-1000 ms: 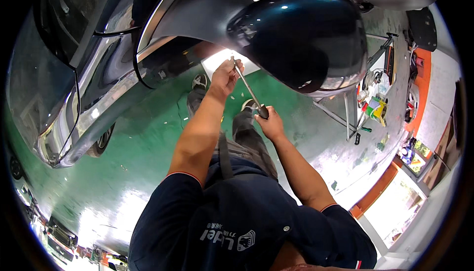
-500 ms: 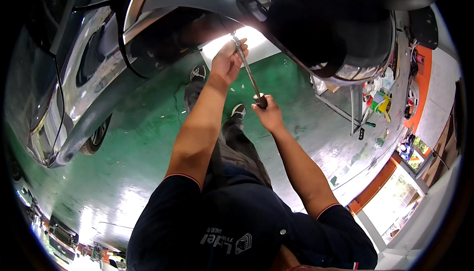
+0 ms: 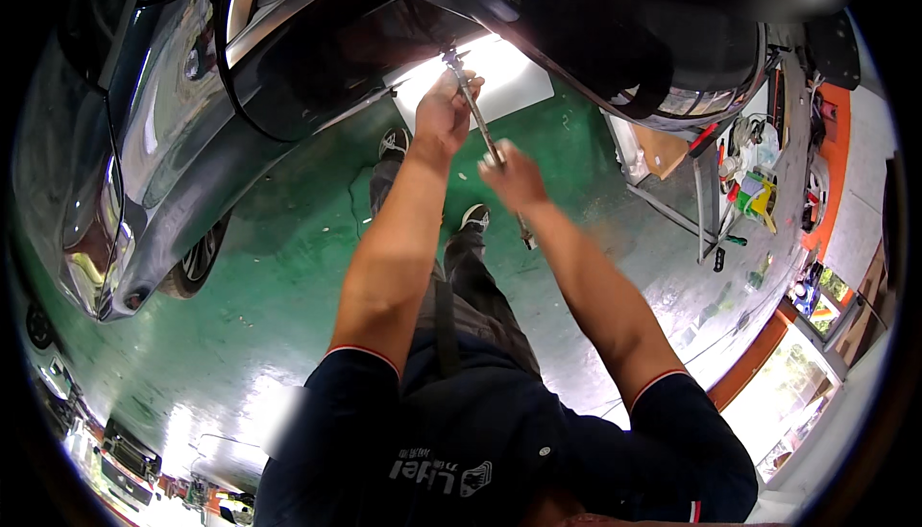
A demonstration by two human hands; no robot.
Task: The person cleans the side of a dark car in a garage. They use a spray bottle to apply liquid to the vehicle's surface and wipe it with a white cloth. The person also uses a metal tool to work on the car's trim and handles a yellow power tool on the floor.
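A long-handled wrench (image 3: pixel 486 133) with a metal shaft slants from the gap between dark car body parts down toward me. Around its upper end, just below the head, the fingers of my left hand (image 3: pixel 445 119) are curled. My right hand (image 3: pixel 512 179) is closed around the lower shaft, a little blurred, and the wrench's end sticks out below it. What the wrench's head meets is hard to make out against the bright light. Behind it lies a brightly lit white panel (image 3: pixel 523 95).
Silvery dark car bodywork (image 3: pixel 173 133) curves along the left, with a wheel (image 3: pixel 200 260) below. A large glossy black car part (image 3: pixel 615 47) overhangs at upper right. Beside it stand a metal-legged stand (image 3: pixel 699 210) and a heap of coloured items (image 3: pixel 754 191). The floor (image 3: pixel 279 268) is green.
My right hand has moved from the wrench's end up along the shaft, and the end now shows below it. My left hand stays near the head. The view has shifted slightly.
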